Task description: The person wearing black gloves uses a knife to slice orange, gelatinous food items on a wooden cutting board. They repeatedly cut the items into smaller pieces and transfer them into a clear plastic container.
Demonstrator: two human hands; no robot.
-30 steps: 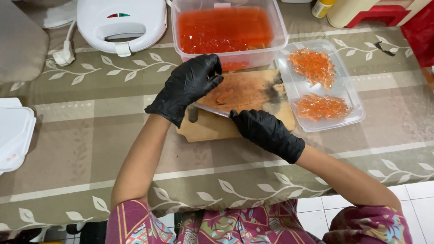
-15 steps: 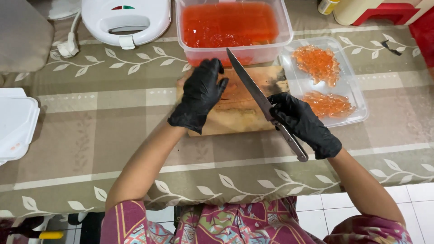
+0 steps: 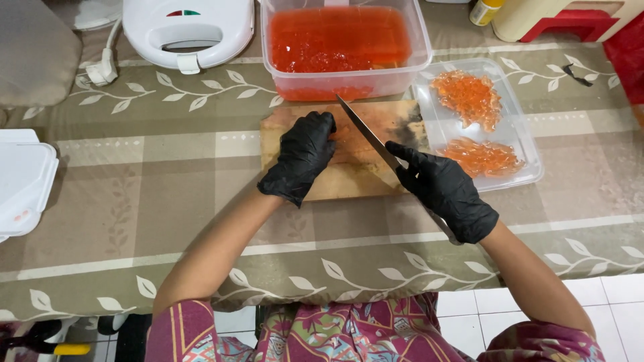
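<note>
Two heaps of cut jelly (image 3: 477,127) lie in tray (image 3: 530,144), right of centre | left hand (image 3: 302,155) flat on slab (image 3: 349,137) on board (image 3: 295,121), centre | right hand (image 3: 446,191) grips knife (image 3: 367,134), blade over slab | tub (image 3: 345,40) above nearly full: most uncut

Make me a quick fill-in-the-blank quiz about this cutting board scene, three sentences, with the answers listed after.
1. Both hands wear gloves coloured ____.
2. The right hand grips a ____ whose blade lies over the wooden cutting board.
3. The left hand presses down on the orange slab lying on the ____.
4. The clear tray right of the board holds ____ heaps of orange pieces.

Answers: black; knife; board; two
</note>
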